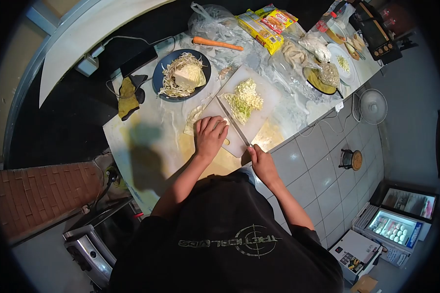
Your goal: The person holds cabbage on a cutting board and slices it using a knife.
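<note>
My right hand (264, 163) is closed around the handle of a kitchen knife (233, 120), whose blade lies diagonally across a white cutting board (270, 95). With bent fingers, my left hand (211, 136) presses a piece of cabbage (226, 120) against the board, just left of the blade; most of that piece is hidden under the fingers. Pale cabbage leaf (192, 120) sticks out on the far side of this hand. Right of the knife lies a heap of finely chopped cabbage (247, 100).
A dark blue plate (157, 83) carries bean sprouts (173, 88) and a cabbage chunk (189, 76). Beyond are a carrot (217, 44), yellow food packets (261, 34) and plastic bags (210, 19). A white plate (344, 73) stands far right. A yellow-and-black cloth item (128, 97) lies left.
</note>
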Tool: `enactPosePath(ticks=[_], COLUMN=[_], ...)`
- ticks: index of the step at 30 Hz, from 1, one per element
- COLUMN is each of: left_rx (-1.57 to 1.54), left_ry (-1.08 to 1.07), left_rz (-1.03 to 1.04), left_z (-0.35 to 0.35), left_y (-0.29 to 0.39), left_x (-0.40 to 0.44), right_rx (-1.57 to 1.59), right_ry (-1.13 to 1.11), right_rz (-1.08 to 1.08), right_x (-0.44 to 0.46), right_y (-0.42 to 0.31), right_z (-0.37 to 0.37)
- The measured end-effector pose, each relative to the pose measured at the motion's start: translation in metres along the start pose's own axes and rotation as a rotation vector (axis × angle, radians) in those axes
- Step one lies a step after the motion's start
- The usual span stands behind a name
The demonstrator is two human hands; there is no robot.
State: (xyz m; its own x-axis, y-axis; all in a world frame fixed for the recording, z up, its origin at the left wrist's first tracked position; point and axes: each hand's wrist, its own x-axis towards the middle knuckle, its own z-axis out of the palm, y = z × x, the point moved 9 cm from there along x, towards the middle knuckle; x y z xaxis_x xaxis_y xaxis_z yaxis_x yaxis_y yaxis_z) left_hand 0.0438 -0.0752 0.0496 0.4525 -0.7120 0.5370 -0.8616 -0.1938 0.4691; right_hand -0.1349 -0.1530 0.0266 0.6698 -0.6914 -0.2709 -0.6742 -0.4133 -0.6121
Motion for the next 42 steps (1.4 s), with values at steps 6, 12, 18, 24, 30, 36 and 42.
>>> enactPosePath(ticks=[6,12,18,24,30,36,42], left_rx=[0.003,0.011,0.002,-0.015,-0.027,-0.024,-0.011], left_ry=[0.002,0.010,-0.006,0.011,-0.006,0.008,-0.043], left_rz=[-0.003,0.019,-0.008,0.002,0.019,0.009,-0.004], left_z=[0.000,0.001,0.001,0.001,0.002,0.001,0.004], left_y=[-0.001,0.000,-0.001,-0.001,0.001,0.001,0.001], left_x=[0.001,0.001,0.002,0.000,0.001,0.000,0.000], right_rx=[0.005,-0.282,-0.389,-0.438,-0.518,-0.403,-0.033], right_ry=[-0.003,0.061,0.118,0.179,0.236,0.186,0.043], right_rz=[-0.004,-0.019,-0.049,-0.086,-0.117,-0.052,-0.007], right_x=[-0.002,0.004,0.006,0.004,-0.006,-0.005,-0.007], right_y=[0.002,-0.001,-0.006,-0.007,0.004,0.020,0.018], right_z=[0.005,0.009,0.003,-0.001,-0.011,-0.017,-0.003])
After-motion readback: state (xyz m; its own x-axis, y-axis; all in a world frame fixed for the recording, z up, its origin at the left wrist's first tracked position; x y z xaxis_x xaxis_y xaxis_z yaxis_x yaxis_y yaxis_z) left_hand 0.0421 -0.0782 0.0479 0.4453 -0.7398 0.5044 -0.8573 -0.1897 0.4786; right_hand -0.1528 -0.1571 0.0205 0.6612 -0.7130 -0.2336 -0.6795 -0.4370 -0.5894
